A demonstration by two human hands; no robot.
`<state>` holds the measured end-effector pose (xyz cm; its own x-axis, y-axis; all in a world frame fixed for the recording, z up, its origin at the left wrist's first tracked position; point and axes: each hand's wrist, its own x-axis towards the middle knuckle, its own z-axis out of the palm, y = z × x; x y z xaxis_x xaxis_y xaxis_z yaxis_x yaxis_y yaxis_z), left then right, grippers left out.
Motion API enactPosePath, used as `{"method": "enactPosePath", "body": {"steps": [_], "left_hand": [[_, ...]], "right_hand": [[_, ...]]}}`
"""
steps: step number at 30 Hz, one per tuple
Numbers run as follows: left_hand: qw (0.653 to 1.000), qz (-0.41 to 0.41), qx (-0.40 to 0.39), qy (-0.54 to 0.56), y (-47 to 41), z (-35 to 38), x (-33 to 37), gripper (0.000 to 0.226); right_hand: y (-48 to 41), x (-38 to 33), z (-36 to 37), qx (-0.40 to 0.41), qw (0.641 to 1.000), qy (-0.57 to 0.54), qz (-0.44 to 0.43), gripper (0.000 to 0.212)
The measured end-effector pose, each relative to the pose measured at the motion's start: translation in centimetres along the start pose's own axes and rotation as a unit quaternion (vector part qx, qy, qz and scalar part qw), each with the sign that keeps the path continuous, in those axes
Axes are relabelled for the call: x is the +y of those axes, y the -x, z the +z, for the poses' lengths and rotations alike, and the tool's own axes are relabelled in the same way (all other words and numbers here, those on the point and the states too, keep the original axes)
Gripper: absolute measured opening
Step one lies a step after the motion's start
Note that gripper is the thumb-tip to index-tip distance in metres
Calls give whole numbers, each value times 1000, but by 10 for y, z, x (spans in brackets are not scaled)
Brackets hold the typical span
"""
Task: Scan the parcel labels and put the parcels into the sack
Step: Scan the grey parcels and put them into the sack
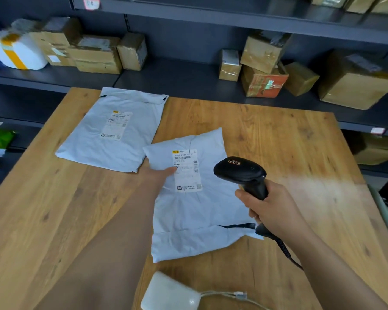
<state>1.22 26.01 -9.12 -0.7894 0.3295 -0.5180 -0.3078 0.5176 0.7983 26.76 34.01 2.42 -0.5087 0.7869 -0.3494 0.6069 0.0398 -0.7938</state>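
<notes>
Early in the job, by the look of things. At the back, dark shelving [177, 70] stacked with taped cardboard boxes; in front, a wooden counter [289, 142] carrying two white parcels, neither one bagged. No sack anywhere in view.

Far parcel [94, 142] flat at the counter's back left, label up, touched by neither hand and well apart from the scanner. Near parcel [195, 211] at the centre, label up as well, its top left corner just beside the far one's near edge, and apparently the one up for scanning. Left to do, judging from this: read this label, bag the parcel, then the same again for the far one.

Left hand [157, 175] at the near parcel's left edge, thumb pressed on top at the left margin of the label [186, 171], other fingers hidden beneath, pinching the edge. Right hand [276, 209] wrapped around the grip of a black corded scanner [242, 171], held over the parcel's right side, head just beside the label and angled toward it. No beam visible on the paper, so no telling whether the code is read.

At the bottom edge, a small white device [168, 291] with a cable.
</notes>
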Motion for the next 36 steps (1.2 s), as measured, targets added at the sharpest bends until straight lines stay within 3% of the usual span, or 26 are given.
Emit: {"method": "enactPosePath", "body": {"steps": [2,6,8,15,23,33,36], "left_hand": [[996,14,-76,51,10,7,6,85],[960,-11,-202,195,54,13,13,27],[944,-12,-232,233,69,14,4,20],[926,-36,-229,299,94,5,-14,40],[914,-16,-215,344,115,-1,-20,19],[907,0,-229,354,124,-2,-19,51],[906,0,-229,356,125,-2,-20,44]], "right_hand": [[1,0,-2,9,1000,2,-3,22],[6,-1,-5,9,1000,-13,2,23],[11,-2,-8,10,1000,-23,3,24],[35,-4,-12,4,1000,-16,-26,29],[58,-9,-16,-5,999,-22,-31,27],[68,-8,-20,-4,999,-6,-53,28],[69,-7,-21,-4,999,-7,-53,26]]}}
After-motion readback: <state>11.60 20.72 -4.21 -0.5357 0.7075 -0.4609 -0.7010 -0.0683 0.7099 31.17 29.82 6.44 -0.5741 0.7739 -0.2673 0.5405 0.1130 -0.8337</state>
